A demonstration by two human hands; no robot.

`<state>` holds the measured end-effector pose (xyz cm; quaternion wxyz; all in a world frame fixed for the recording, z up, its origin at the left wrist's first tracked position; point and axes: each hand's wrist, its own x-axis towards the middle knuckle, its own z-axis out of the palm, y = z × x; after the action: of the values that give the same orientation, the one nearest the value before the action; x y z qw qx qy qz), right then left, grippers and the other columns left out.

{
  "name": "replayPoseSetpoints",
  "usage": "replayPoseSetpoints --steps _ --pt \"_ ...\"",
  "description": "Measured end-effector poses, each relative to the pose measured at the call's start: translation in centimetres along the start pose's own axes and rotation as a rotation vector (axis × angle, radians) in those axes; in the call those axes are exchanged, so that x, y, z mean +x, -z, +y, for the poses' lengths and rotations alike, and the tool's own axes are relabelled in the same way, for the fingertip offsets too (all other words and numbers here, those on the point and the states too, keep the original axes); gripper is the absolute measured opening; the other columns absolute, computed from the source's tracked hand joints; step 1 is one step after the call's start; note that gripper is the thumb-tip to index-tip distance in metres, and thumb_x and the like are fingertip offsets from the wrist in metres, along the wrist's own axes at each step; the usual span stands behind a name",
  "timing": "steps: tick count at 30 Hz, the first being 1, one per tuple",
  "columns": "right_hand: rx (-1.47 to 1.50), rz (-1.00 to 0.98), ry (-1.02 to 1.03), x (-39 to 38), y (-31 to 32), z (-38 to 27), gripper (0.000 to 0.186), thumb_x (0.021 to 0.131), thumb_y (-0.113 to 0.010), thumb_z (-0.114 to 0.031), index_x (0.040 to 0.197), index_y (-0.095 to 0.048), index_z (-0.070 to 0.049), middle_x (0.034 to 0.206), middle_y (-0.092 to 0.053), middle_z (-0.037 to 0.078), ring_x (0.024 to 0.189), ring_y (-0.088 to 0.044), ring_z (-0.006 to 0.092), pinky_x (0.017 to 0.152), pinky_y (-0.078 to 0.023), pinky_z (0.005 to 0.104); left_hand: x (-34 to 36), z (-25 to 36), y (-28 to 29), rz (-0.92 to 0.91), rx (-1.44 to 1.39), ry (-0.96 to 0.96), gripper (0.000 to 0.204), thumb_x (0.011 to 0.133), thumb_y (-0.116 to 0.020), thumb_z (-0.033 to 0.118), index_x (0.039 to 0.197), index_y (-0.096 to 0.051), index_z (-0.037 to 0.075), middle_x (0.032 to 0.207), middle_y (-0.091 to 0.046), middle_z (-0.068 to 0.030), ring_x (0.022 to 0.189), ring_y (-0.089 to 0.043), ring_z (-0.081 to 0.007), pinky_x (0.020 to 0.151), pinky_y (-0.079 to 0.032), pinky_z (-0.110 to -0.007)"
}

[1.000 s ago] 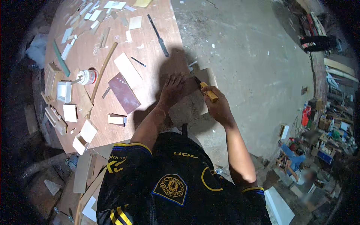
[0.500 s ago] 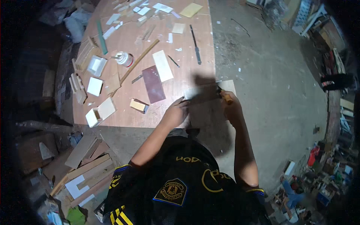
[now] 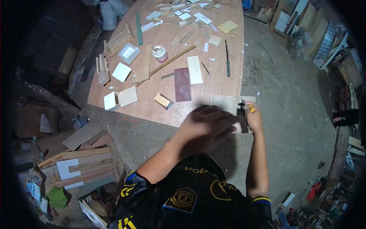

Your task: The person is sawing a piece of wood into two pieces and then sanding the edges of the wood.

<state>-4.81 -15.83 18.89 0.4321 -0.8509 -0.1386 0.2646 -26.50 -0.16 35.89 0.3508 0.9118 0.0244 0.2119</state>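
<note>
A pale thin wooden board (image 3: pixel 223 102) lies at the near right corner of the table, partly hidden by my hands. Over its near side hovers my left hand (image 3: pixel 207 124), smeared by motion, its fingers stretched toward the right and nothing visible in them. At the board's right end, my right hand (image 3: pixel 254 119) is closed around a yellow-handled tool (image 3: pixel 251 108) with a dark head. The tool's exact kind is too small to make out. Dark shadow covers the gap between the hands.
Left of the board lie a dark red sheet (image 3: pixel 182 86), a cream strip (image 3: pixel 195 70) and a small wooden block (image 3: pixel 163 100). Farther off stand a glue jar (image 3: pixel 160 55) and a long wooden stick (image 3: pixel 171 61). A dark file-like tool (image 3: pixel 228 61) lies near the right edge.
My left hand has lifted off the board's left part and swung right across it. My right hand keeps hold of the yellow-handled tool. The view has shifted, moving the table rightward.
</note>
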Motion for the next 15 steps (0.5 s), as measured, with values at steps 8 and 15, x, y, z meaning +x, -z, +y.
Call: replayPoseSetpoints --steps 8,15 --pt "0.014 -0.016 -0.022 1.5 0.3 1.4 0.023 0.088 -0.056 -0.006 0.109 -0.065 -0.007 0.089 -0.067 0.011 0.081 -0.062 0.0191 0.075 -0.049 0.0323 -8.6 -13.5 -8.0 -0.073 0.571 0.023 0.039 0.093 -0.058 0.022 0.128 -0.062 0.007 0.110 -0.071 -0.0148 0.091 -0.069 -0.0330 0.087 -0.054 -0.043" --pt "-0.023 0.039 0.111 0.8 -0.5 1.4 0.025 0.085 -0.054 -0.005 0.108 -0.065 -0.005 0.094 -0.068 0.011 0.087 -0.063 0.0207 0.081 -0.049 0.0323 -12.9 -15.8 -12.2 -0.338 -0.239 0.634 0.038 0.096 -0.056 0.034 0.117 -0.068 0.004 0.112 -0.069 -0.0186 0.101 -0.067 -0.0346 0.089 -0.051 -0.039"
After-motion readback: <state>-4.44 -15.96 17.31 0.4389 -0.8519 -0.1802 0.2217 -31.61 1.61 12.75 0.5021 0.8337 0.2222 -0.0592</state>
